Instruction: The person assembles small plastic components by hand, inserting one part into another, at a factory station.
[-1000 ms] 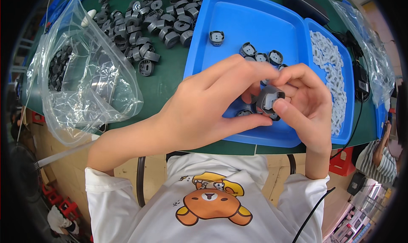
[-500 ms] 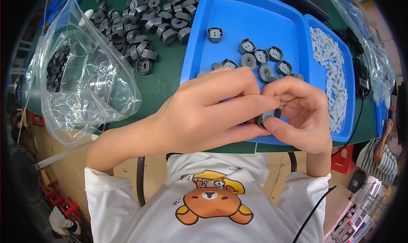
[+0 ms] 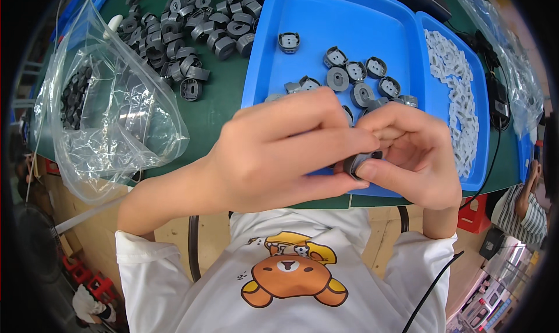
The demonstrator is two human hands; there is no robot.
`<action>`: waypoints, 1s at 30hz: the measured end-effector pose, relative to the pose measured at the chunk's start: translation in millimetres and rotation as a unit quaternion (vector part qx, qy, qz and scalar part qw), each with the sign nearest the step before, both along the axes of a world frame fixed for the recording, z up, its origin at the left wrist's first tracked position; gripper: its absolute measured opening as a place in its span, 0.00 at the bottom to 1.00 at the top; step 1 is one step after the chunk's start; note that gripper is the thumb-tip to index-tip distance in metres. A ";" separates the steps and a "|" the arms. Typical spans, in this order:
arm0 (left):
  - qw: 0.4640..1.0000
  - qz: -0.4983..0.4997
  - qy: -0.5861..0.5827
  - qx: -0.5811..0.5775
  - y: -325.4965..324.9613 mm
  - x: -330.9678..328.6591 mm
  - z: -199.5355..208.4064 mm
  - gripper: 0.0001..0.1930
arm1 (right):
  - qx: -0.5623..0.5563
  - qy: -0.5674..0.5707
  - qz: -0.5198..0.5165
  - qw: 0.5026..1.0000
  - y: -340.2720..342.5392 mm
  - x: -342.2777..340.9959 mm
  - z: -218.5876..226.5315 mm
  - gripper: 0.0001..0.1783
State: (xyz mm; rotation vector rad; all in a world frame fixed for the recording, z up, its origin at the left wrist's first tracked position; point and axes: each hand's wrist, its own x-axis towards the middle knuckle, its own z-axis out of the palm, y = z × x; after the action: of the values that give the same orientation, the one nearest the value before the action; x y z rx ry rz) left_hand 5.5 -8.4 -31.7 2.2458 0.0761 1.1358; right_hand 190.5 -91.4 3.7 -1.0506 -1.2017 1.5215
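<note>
Over the near edge of the large blue tray (image 3: 254, 71), both hands meet around one dark grey round plastic cap (image 3: 355, 162). My left hand (image 3: 285, 152) is closed, its fingers gripping the cap from the left and above. The thumb and fingers of my right hand (image 3: 413, 152) pinch the same cap from the right. Most of the cap is hidden by fingers. Beyond the hands, several similar grey caps (image 3: 336, 80) lie in the tray, some showing a white insert inside. Small white plastic pieces (image 3: 460, 109) are spread in the narrower blue tray (image 3: 481, 123) at the right.
A heap of loose dark grey caps (image 3: 169, 36) covers the back left of the green table (image 3: 224, 94). At the left lies a clear plastic bag (image 3: 145, 120) with dark parts inside. A black adapter with cable (image 3: 498, 109) sits right of the trays; a red stool (image 3: 473, 213) stands below.
The cap between my fingers has tilted, so less of its pale inside shows. Both hands keep their grip, with only slight shifts.
</note>
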 end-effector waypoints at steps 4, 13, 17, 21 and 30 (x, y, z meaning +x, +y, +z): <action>0.999 -0.008 0.003 -0.041 0.4 -0.9 5.5 0.22 | -0.071 0.066 -0.028 0.995 -0.8 -0.3 7.8 0.18; 0.997 -0.035 0.034 -0.057 -1.0 -3.9 6.1 0.21 | -0.018 0.006 -0.006 1.000 -2.1 4.4 3.2 0.18; 0.997 -0.031 0.043 -0.052 -2.7 -2.9 2.8 0.19 | -0.003 -0.030 0.029 0.999 -2.8 8.8 1.8 0.17; 0.998 -0.023 0.046 -0.034 -2.3 -2.1 -0.2 0.19 | -0.010 -0.044 0.033 0.998 -4.1 5.6 0.9 0.16; 0.997 0.001 0.053 -0.051 2.6 -0.7 5.3 0.20 | 0.004 -0.017 0.018 1.000 -3.7 3.5 -0.3 0.18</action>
State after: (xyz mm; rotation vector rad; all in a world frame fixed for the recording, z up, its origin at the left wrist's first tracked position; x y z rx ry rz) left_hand 4.8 -5.8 -26.4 2.2134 0.1755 0.9901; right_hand 194.0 -95.1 3.4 -1.0595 -1.2544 1.5303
